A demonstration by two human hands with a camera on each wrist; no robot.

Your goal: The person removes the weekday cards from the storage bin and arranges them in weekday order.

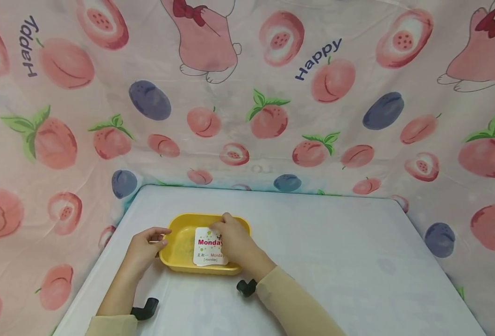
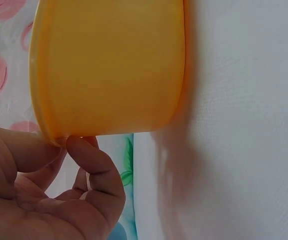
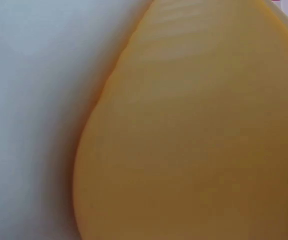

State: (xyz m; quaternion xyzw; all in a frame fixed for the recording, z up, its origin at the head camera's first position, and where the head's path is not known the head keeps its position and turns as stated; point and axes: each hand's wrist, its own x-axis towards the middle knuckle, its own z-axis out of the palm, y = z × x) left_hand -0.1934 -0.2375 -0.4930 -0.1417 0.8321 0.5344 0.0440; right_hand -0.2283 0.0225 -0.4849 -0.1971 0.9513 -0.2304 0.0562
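Observation:
A yellow plastic tray (image 1: 179, 242) with rounded corners sits on the white table. My left hand (image 1: 141, 249) pinches the rim at its left end; the left wrist view shows thumb and fingertips at the lip of the tray wall (image 2: 113, 65). Inside the right half lies a white card (image 1: 207, 254) printed "Monday" in red, with small stars. Reaching over the tray's right side, my right hand (image 1: 238, 240) grips the card by its right edge, covering that edge. In the right wrist view the yellow tray wall (image 3: 184, 130) fills most of the picture, hiding the fingers.
The white table (image 1: 335, 252) extends to the right of the tray and behind it. A fruit-patterned cloth (image 1: 239, 93) hangs along the back and sides. Black wrist mounts (image 1: 145, 309) stick out near both sleeves, close over the table.

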